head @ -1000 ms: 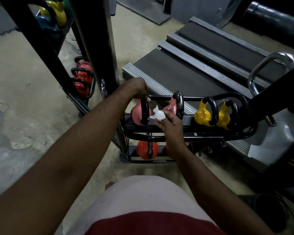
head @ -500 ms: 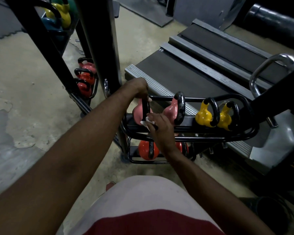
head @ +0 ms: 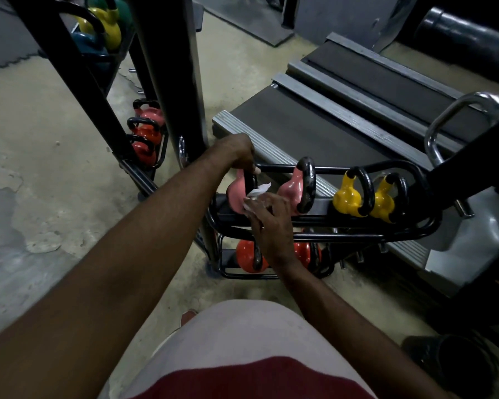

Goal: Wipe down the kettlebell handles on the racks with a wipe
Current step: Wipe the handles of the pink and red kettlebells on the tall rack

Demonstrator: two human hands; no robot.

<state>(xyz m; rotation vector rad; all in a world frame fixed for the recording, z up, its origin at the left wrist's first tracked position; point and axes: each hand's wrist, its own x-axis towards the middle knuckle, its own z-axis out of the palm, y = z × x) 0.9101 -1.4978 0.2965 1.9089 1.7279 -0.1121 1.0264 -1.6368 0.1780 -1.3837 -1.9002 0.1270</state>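
Kettlebell (head: pixel 235 194) at rack's (head: pixel 357 236) left end; right hand (head: pixel 271 223) presses wipe (head: pixel 257 192) there.

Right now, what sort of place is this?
Likely a gym: a rack holding yellow kettlebells, a treadmill beside it, and the right hand holding a wipe against the pink kettlebell the left hand grips.

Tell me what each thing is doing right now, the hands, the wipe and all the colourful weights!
left-hand grip: holds the top of the left pink kettlebell's handle
right-hand grip: holds the wipe against that handle
wipe: crumpled, pressed on the handle
left pink kettlebell: top shelf, wipe on its handle
right pink kettlebell: top shelf, untouched
yellow kettlebells: side by side, top shelf, untouched
orange kettlebells: lower shelf, untouched
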